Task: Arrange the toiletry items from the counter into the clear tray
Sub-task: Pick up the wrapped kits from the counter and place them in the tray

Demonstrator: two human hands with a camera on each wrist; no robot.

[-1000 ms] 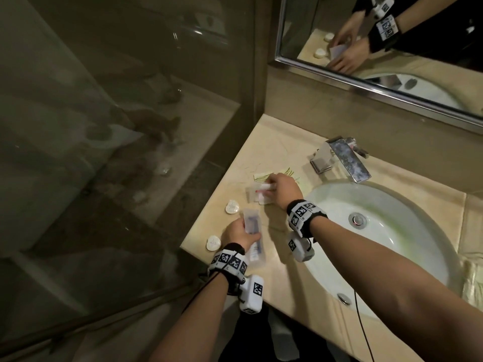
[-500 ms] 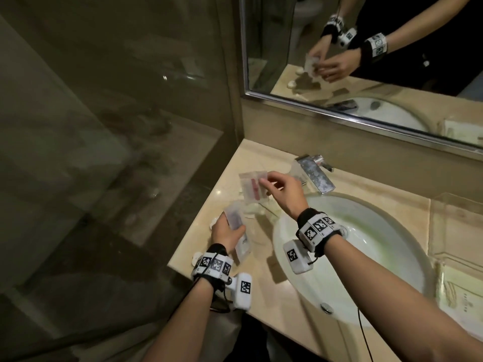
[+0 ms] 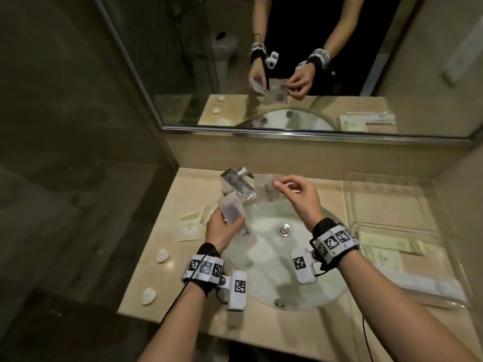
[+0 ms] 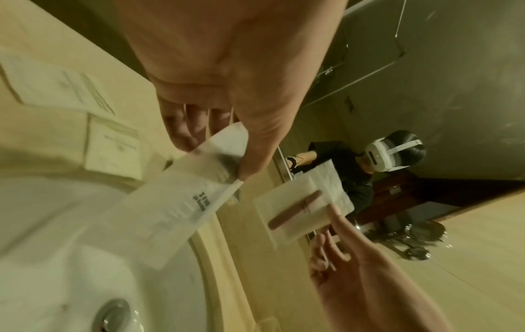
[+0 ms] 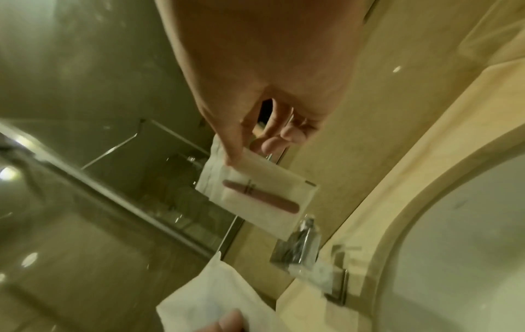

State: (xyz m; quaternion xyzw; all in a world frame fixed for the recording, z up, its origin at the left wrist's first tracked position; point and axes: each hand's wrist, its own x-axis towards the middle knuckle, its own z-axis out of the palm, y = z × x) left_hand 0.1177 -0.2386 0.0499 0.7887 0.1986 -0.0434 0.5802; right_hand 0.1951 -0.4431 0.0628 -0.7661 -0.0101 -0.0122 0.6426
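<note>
The right hand (image 3: 298,198) pinches a translucent white flat sachet holding a slim pink stick (image 5: 260,197) by its upper edge between thumb and forefinger, so the packet hangs below the fingertips, over the back rim of the white oval sink basin (image 3: 277,259) and just beside the chrome square faucet (image 3: 239,185). The left hand (image 3: 222,229) grips a longer frosted plastic sachet with dark print (image 4: 170,213), thumb on one face and fingers behind; most of its length sticks out past the grip toward the basin. The two packets are near each other but apart, both clear of the beige stone counter (image 3: 261,333). The pink stick lies diagonally inside its pouch, whose sealed borders look crinkled. Well to the right of the right hand's grip, beyond the basin edge, sits the clear rectangular acrylic tray (image 3: 386,205), with pale green paper packets (image 3: 392,244) lying flat in its near part and bare room in its far part. To the left of the left hand's grip, more small pale paper packets (image 3: 189,231) and two white rounded soap-like pieces (image 3: 162,256) lie on the counter, near a dark glass partition (image 3: 78,152). A wall mirror (image 3: 287,61) rises behind the faucet.
</note>
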